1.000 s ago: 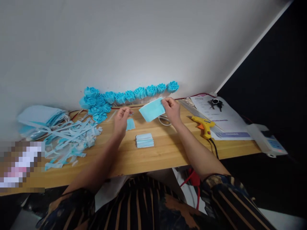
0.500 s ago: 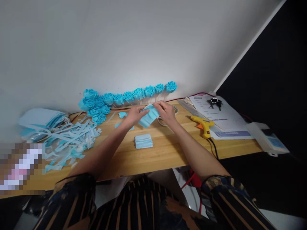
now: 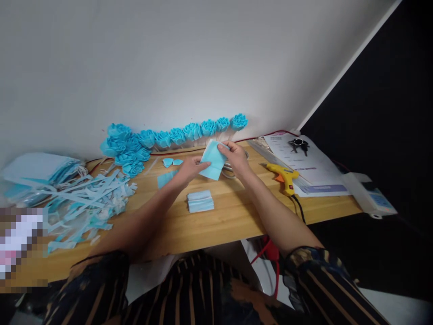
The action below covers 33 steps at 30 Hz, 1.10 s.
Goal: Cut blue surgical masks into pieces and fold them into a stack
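Note:
A light blue fabric piece [image 3: 214, 161] is held up above the table between both hands. My left hand [image 3: 191, 169] pinches its lower left edge, thumb on top. The fingers of my right hand [image 3: 234, 156] grip its upper right corner. Below them lies a small stack of folded blue-white pieces [image 3: 200, 201]. Near my left wrist are a flat blue piece [image 3: 167, 178], partly covered by the forearm, and two small blue cut pieces [image 3: 172, 162].
Blue fabric flowers [image 3: 192, 131] line the wall. Cut strips [image 3: 91, 203] and a pile of masks [image 3: 40, 171] cover the left side. Rightward lie a yellow glue gun [image 3: 286, 177] with a black cord, papers [image 3: 304, 164], keys [image 3: 299, 143] and a white box [image 3: 368, 194].
The fabric piece has been turned and now shows flatter and smoother, with both hands still on it. More of the flat blue piece beside my left wrist shows. The view has shifted slightly.

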{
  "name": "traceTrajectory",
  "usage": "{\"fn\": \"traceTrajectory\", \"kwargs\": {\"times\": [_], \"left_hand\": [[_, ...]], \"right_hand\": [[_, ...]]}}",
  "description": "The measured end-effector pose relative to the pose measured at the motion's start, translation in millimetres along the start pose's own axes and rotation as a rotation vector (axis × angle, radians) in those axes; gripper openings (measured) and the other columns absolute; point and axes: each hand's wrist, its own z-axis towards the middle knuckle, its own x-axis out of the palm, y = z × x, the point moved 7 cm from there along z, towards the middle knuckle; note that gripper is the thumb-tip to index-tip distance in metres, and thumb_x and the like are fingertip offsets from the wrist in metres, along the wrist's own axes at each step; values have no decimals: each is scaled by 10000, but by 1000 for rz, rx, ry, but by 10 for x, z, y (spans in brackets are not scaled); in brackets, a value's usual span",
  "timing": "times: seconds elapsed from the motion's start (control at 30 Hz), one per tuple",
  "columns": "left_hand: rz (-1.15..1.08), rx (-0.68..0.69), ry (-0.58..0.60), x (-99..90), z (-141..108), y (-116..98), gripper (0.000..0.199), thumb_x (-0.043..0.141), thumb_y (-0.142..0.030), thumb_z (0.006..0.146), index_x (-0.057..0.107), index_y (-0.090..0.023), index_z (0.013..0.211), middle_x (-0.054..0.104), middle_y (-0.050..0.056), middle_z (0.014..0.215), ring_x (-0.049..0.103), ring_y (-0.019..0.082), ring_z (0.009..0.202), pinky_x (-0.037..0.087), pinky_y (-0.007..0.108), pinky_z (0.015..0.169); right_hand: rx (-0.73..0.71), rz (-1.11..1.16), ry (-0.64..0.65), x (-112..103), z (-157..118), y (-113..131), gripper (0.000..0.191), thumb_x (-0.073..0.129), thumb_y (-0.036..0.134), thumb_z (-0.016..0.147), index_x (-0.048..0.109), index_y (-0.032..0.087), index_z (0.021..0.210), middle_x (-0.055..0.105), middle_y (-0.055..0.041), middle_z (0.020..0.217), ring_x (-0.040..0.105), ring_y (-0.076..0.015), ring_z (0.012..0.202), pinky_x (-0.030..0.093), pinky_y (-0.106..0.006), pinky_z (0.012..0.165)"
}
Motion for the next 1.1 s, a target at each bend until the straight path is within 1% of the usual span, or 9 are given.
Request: {"fn": "traceTrajectory", "kwargs": {"times": [0.07,0.13,0.23,0.33,0.43,0.57,0.73,0.87,1.1], "left_hand": [[17,-11,-10,-69,-4,94,323,919,-385,562,744,-144,687,720,52,628,622,157,562,472,260,577],[11,5,-61,-181,-3,134,295,897,-379,600,744,-144,694,711,57,611,603,142,545,441,238,536],[-61,48,-166,-362,-2,109,269,869,-358,639,724,-142,705,719,53,676,593,130,580,414,224,508],[-210,40,-233,-474,-5,95,260,860,-309,656,663,-143,685,674,23,671,576,121,590,435,235,530],[-360,40,-248,-504,-6,97,266,845,-260,702,607,-146,673,603,-14,632,560,105,588,497,253,617],[-461,67,-260,-514,-4,108,257,809,-199,762,581,-142,657,546,-38,603,540,84,590,549,259,705],[-504,70,-259,-537,8,118,201,801,-211,777,625,-126,733,598,-23,650,575,84,597,551,230,642],[-474,65,-274,-565,18,126,210,803,-251,778,639,-120,762,640,0,661,597,102,599,539,226,595],[-421,68,-298,-565,19,155,227,809,-284,777,649,-124,781,602,-19,630,570,92,586,515,213,580]], "right_hand": [[-19,8,-56,-67,30,-2,412,754,591,677,664,207,795,548,28,671,459,-126,640,401,-250,581],[-29,19,-84,-104,46,-4,388,749,573,691,661,210,793,541,27,676,458,-126,644,411,-252,592],[-21,50,-64,-79,46,-27,367,754,552,690,666,211,797,573,16,714,497,-134,672,456,-262,630],[15,45,-24,-9,27,-79,381,753,562,677,673,215,812,614,4,757,552,-155,710,507,-286,664],[58,27,-10,39,8,-134,390,764,560,655,680,217,821,639,0,774,575,-161,711,522,-289,648],[81,38,-43,34,-5,-180,369,781,525,638,695,209,807,642,9,762,536,-128,642,485,-258,583],[124,43,-78,-2,-12,-227,373,783,521,633,707,198,804,622,26,717,476,-97,548,422,-246,513],[127,57,-72,-6,-17,-226,372,790,511,632,717,188,803,618,31,698,484,-93,554,413,-233,509],[88,16,-66,-8,10,-263,329,749,499,673,696,197,791,594,40,671,467,-94,547,419,-235,514]]}}
